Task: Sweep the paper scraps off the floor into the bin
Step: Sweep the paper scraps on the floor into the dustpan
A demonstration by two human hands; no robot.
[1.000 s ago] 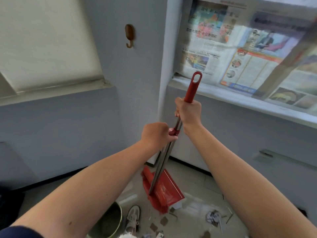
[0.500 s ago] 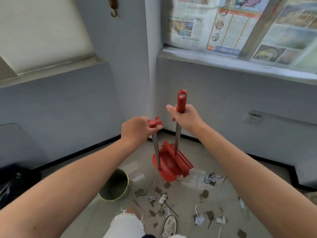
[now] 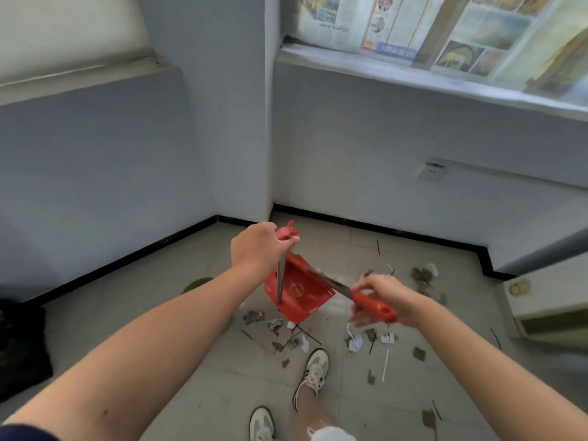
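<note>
1. Red dustpan (image 3: 297, 292) is being gripped by its upright handle in the left hand (image 3: 254, 249).
2. Broom handle (image 3: 370, 302) is being held tilted, loosely, by the right hand (image 3: 386, 297).
3. Paper scraps (image 3: 354, 343) are lying just beside the pan; bristles are best being drawn low toward its lip.

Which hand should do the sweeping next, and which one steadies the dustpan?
Right hand: it holds the broom handle, nearest the scraps. Left hand steadies the dustpan.

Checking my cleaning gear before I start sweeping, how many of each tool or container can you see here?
Dustpan: 1
Broom: 1
Bin: 1, mostly hidden behind the left arm
Total: 3
</note>
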